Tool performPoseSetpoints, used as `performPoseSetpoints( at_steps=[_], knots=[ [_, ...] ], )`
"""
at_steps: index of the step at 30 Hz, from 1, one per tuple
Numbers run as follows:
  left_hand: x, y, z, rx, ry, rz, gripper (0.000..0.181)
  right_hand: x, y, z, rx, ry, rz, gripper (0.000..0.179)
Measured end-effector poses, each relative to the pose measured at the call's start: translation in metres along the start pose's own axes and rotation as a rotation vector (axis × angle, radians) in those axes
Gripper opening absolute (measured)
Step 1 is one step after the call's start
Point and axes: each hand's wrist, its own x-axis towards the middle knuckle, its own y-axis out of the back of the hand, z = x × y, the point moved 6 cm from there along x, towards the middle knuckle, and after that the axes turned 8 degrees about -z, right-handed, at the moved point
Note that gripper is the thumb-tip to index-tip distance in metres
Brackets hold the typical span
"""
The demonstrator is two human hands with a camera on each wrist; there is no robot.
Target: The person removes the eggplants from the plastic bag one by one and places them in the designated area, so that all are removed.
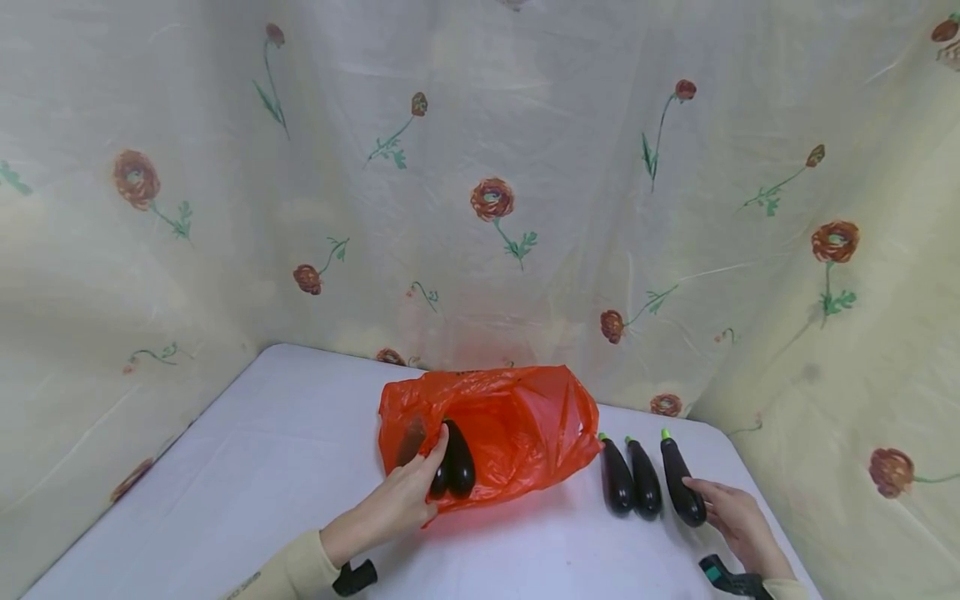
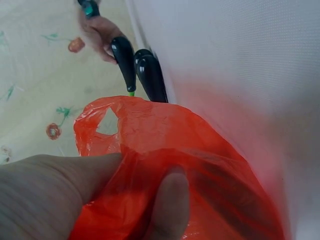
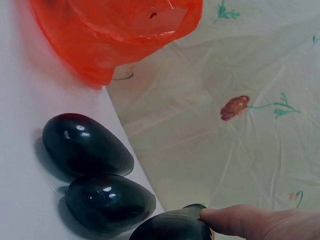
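A red plastic bag [image 1: 525, 442] lies with its mouth open toward me. My left hand [image 1: 397, 504] pinches the bag's rim between thumb and fingers, as the left wrist view also shows. Inside the bag, just right of that thumb, are dark eggplants [image 1: 461, 467], partly hidden by the hand and the film. On the right, my right hand [image 1: 738, 521] grips an eggplant [image 1: 678, 479] near its thick end, the green stem pointing away. Two more eggplants [image 3: 87, 145] lie side by side between this one and the bag.
A white table [image 1: 300, 433] carries everything. Close behind it and along both sides hangs a flower-patterned curtain [image 1: 570, 250]. A dark strap device [image 1: 731, 575] sits on the right wrist, and a similar one [image 1: 354, 577] is at the left wrist.
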Motion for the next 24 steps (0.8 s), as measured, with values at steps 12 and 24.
performPoseSetpoints(
  at_steps=[12,24],
  knots=[
    [0.000,0.000,0.000,-0.013,0.003,0.000,0.110,0.004,0.000,0.002,-0.009,-0.014,-0.019,0.099],
    [0.002,0.001,-0.001,0.019,0.007,0.009,0.111,0.014,0.004,0.005,-0.063,0.008,0.040,0.097]
  ],
)
